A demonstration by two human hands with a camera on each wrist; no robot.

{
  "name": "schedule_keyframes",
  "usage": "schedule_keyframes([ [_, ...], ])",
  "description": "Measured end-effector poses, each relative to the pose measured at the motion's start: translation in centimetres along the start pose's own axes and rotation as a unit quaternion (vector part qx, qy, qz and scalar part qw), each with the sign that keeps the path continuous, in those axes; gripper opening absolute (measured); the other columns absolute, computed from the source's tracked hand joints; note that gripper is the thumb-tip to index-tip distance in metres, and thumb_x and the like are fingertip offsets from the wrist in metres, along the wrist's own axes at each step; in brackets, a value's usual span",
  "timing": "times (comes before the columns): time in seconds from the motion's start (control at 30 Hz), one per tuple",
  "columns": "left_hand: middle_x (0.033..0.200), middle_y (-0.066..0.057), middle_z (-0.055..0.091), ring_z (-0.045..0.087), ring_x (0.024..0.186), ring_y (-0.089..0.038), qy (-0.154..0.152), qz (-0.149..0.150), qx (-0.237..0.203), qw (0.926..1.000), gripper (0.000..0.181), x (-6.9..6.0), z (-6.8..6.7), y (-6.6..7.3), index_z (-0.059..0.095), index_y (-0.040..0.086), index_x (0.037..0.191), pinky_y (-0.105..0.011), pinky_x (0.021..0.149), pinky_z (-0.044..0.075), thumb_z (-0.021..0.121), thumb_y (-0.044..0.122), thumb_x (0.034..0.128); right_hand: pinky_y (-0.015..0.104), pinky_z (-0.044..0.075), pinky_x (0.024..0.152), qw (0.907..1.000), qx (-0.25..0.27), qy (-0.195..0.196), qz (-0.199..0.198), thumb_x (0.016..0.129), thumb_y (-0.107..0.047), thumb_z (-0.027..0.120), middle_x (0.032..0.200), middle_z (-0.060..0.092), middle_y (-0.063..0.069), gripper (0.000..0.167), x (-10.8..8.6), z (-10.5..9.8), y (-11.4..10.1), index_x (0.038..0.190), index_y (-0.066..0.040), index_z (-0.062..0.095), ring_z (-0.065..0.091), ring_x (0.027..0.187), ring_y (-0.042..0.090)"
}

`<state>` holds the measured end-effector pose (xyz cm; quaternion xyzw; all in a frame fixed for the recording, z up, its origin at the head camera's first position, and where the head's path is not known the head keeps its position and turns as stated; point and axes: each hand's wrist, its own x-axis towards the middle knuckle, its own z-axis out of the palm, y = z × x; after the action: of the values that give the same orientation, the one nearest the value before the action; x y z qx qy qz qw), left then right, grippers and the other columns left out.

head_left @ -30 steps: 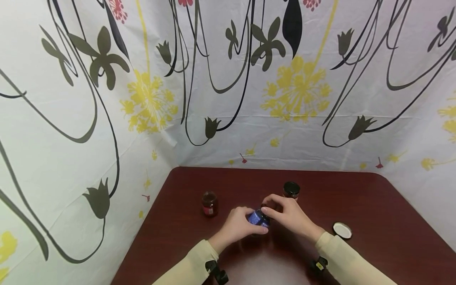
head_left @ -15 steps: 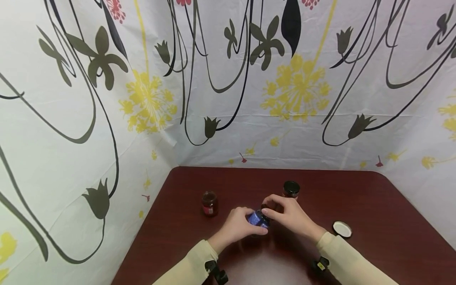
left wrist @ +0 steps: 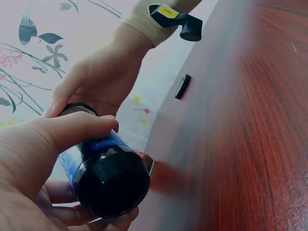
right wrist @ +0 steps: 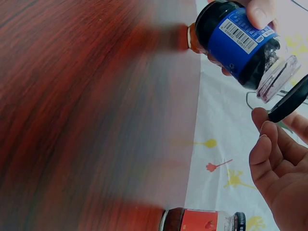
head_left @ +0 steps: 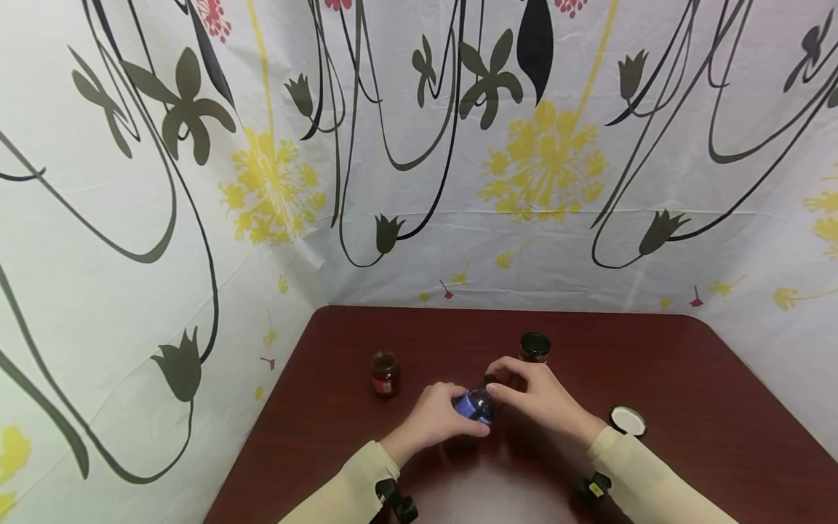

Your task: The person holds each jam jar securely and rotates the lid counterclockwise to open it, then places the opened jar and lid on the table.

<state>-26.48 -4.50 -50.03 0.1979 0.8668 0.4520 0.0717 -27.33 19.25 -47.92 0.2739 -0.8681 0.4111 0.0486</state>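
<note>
My left hand (head_left: 437, 418) grips a dark glass jar (head_left: 474, 406) with a blue label, tilted with its mouth toward my right hand (head_left: 540, 397). In the right wrist view the label shows a barcode, and the clear neck of the jar is bare. My right fingers pinch a black lid (right wrist: 290, 100) by its edge, just apart from the jar's mouth. In the left wrist view the black base of the jar faces the camera, and the lid is hidden.
A red-labelled jar without a lid (head_left: 385, 375) stands at left. A jar with a black lid (head_left: 535, 346) stands behind my right hand. A loose lid (head_left: 628, 421), pale inside up, lies right on the brown table (head_left: 694, 378). Patterned cloth hangs behind.
My right hand has shifted slightly right, away from my left hand. The lid has come off the blue-labelled jar, and more of the jar's neck shows between the hands.
</note>
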Motion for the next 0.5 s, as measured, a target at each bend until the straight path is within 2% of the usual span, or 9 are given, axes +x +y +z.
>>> schedule_keyframes([
  [0.23,0.089,0.009,0.065,0.059,0.078,-0.007,0.003,-0.002,0.003,1.0000,0.055,0.08,0.06,-0.22,0.075,0.011,0.106,-0.028,0.068,0.052,0.094,0.042,0.0654,0.031,0.054,0.069,0.9999,-0.003,-0.006,0.010,0.096,-0.048,0.066,0.097,0.068,-0.011,0.024,-0.23,-0.44,0.32,0.116,-0.035,0.066,0.064,0.082,0.010],
  [0.5,0.089,0.010,0.066,0.059,0.078,-0.006,0.019,-0.003,0.013,0.9997,0.056,0.37,0.07,-0.63,0.075,0.011,0.107,-0.028,0.070,0.052,0.094,0.040,0.0642,0.030,0.052,0.069,0.9996,-0.025,-0.004,0.010,0.096,-0.048,0.065,0.097,0.067,-0.014,0.023,-0.44,-0.96,0.73,0.116,-0.038,0.064,0.063,0.081,0.008],
])
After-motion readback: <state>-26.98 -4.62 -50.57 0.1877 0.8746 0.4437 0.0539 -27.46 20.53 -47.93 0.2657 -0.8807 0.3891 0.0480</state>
